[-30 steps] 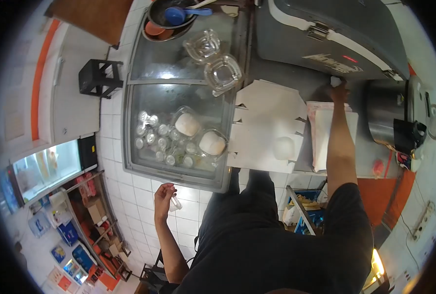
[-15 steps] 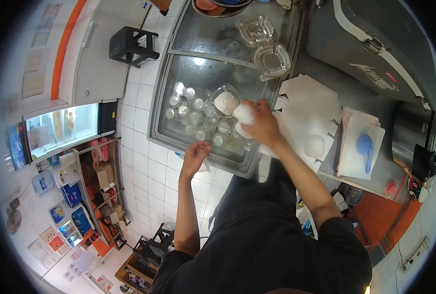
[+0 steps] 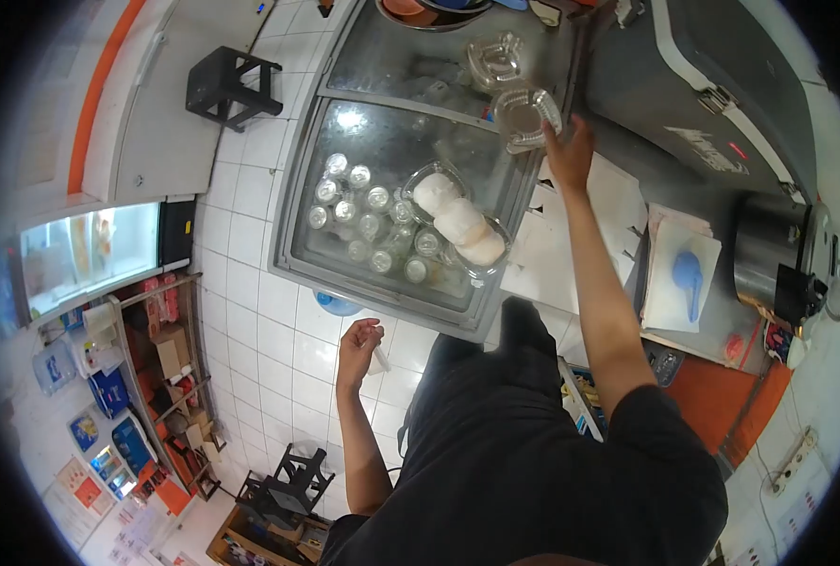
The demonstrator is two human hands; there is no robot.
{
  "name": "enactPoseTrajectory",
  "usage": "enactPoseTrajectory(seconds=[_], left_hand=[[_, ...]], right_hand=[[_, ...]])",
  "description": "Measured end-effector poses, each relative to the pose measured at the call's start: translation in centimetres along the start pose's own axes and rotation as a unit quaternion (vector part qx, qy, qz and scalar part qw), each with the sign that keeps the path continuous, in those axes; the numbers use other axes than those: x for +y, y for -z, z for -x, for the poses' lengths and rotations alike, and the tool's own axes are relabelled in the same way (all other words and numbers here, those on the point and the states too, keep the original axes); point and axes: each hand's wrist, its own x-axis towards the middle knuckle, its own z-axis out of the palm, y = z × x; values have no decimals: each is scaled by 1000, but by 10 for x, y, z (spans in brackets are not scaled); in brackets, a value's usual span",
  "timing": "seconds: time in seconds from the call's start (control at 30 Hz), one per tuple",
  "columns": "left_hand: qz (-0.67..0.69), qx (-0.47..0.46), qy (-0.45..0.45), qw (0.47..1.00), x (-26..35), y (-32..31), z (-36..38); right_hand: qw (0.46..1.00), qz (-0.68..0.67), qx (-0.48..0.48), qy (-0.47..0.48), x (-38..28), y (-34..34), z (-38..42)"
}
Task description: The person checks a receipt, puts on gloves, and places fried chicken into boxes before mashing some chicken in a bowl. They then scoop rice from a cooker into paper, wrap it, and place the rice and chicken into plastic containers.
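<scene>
White floor tiles and an orange-trimmed wall frame our view, and below us a glass-topped chest freezer point(image 3: 344, 255) fills the middle. Our right hand point(image 3: 571, 156) is stretched out to the empty clear clamshell container point(image 3: 525, 115) lying open on the freezer lid, fingers spread and touching its near edge; we cannot tell whether they have actually closed on it. A second empty clamshell point(image 3: 491, 62) lies just behind it, both parked at the far end of the glass where they sit within reach.

Nearer to us, a filled clamshell point(image 3: 457, 222) lies open on the glass with three white round buns in a row (its lid not yet folded over). Through the lid we see small lidded cups point(image 3: 358, 212) stored inside the freezer.

Our left hand point(image 3: 358, 341) hangs low by our side, over the floor, loosely curled around a small pale thing we cannot identify.

To the right, flat white cardboard box blanks point(image 3: 618, 203) cover the table, then a stack of paper with a blue scoop point(image 3: 689, 278) resting on top, likely as a weight. A grey cooler box point(image 3: 712, 85) and a steel pot point(image 3: 769, 250) stand beyond. A black stool point(image 3: 231, 87) stands on the floor.
</scene>
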Motion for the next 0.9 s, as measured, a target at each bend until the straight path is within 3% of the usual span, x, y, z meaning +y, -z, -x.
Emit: enactPoseTrajectory(seconds=[0.07,0.13,0.17,0.23,0.27,0.3,0.33,0.43,0.53,0.57,0.6,0.7,0.73,0.77,0.8,0.83,0.9], left_hand=[[-23,-5,-1,1000,3,1,-3],[-40,3,-17,999,-9,6,-9],[-65,13,-48,997,-17,9,-14],[-108,35,-80,990,-31,22,-13],[-121,46,-92,987,-43,26,-18],[-152,49,-89,983,-55,29,-26],[-62,39,-69,995,-43,22,-21],[52,31,-78,995,-27,17,-20],[116,30,-104,987,-28,17,-32],[118,40,-99,987,-30,17,-37],[126,35,-112,985,-35,16,-44],[187,44,-138,972,-55,14,-56],[198,44,-141,969,-62,14,-60],[209,45,-144,966,-63,14,-64],[210,41,-149,966,-60,13,-62],[162,45,-193,967,-56,12,-55],[115,49,-240,963,-52,16,-51]], right_hand=[[999,38,30,9,40,-20,-42],[973,16,-228,-17,53,-34,-73],[939,-125,-278,-162,49,-28,-70],[891,-210,-365,-172,52,-26,-70],[885,-263,-360,-135,36,-8,-58],[919,-184,-339,-85,42,-10,-58],[946,-174,-270,-53,45,-9,-48],[892,-309,-276,-180,3,29,-40],[941,-204,-258,-86,-60,80,-53],[955,-118,-268,38,-77,94,-61],[949,-26,-273,157,-94,110,-64],[905,30,-338,258,-210,196,-74],[900,56,-316,294,-260,231,-68],[883,25,-224,411,-292,261,-61],[872,-22,-243,424,-327,290,-66],[901,-37,-241,360,-370,323,-56],[915,-79,-182,352,-441,369,-49]])
